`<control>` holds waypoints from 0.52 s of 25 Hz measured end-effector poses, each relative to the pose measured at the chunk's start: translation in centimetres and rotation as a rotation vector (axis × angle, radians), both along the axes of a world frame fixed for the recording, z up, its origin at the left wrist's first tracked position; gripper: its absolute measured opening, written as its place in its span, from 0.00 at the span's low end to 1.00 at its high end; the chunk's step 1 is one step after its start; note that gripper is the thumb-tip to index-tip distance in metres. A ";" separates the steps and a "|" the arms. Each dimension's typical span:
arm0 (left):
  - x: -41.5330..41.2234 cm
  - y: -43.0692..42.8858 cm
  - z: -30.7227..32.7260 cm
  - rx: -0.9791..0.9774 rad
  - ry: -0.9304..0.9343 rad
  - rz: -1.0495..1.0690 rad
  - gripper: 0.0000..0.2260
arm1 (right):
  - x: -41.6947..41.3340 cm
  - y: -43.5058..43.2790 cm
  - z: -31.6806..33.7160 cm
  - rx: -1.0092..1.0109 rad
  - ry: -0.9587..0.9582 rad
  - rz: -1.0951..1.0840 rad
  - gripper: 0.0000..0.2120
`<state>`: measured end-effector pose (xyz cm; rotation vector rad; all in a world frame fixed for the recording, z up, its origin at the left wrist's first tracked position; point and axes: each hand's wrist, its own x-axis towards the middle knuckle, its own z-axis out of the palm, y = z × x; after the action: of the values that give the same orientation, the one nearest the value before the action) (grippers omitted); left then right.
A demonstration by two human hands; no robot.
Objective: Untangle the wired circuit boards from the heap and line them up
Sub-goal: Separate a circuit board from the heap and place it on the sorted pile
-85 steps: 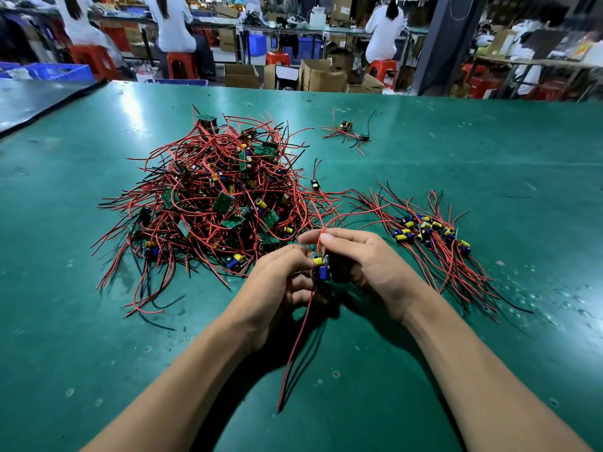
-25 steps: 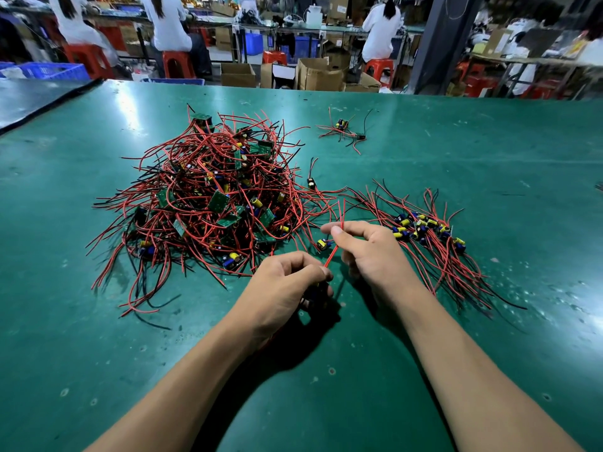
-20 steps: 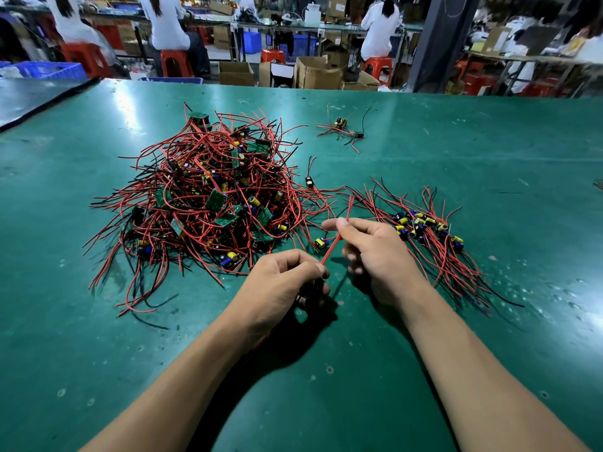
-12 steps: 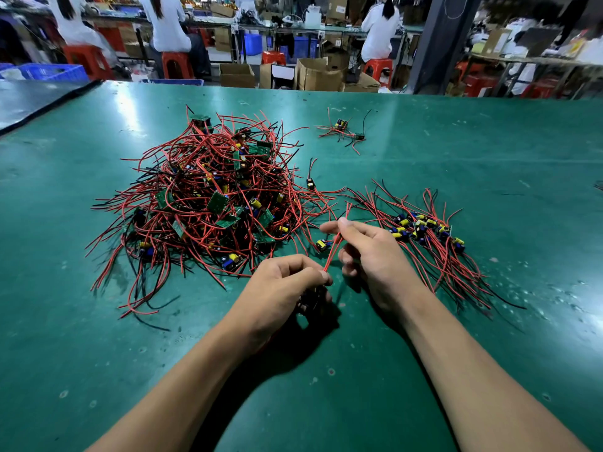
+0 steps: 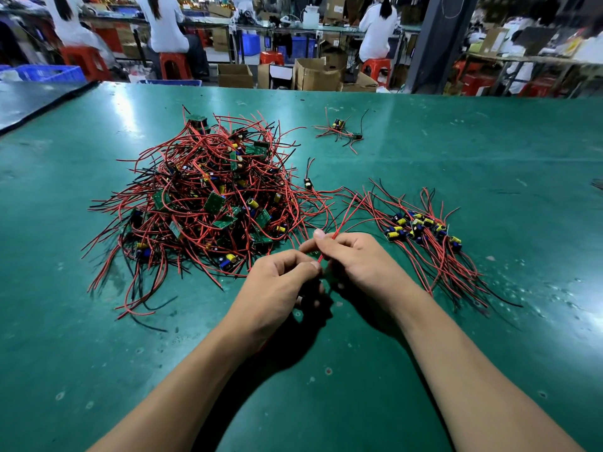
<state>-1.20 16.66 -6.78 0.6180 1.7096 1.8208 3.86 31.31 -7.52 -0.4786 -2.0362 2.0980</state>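
right hand (image 5: 362,265): thumb and forefinger pinch a thin red insulated wire (image 5: 344,220)
left hand (image 5: 277,285): curled fingers nip the same wire lower down — its board is hidden beneath
wire axis: up and rightward from the grip
tangled heap of red-black leads and green circuit boards (image 5: 212,197): beyond-left of the grip
lined-up row of boards with yellow capacitors (image 5: 417,225): right of the grip — right hand nearer

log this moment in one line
left hand: pinches red wire | right hand: pinches same wire | heap: tangled, left | lined-up boards: right
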 end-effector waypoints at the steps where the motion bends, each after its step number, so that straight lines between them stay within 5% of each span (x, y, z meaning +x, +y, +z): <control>1: 0.0 0.0 0.1 -0.017 0.008 -0.008 0.10 | -0.1 0.3 -0.1 0.059 0.002 -0.048 0.17; 13: -0.3 -0.2 0.7 -0.065 -0.022 -0.090 0.07 | -1.1 1.6 -0.1 0.031 0.162 -0.447 0.18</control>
<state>-1.47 16.43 -6.13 0.6358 1.6921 1.6967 2.78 32.88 -7.63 -0.6626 -1.6807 1.7731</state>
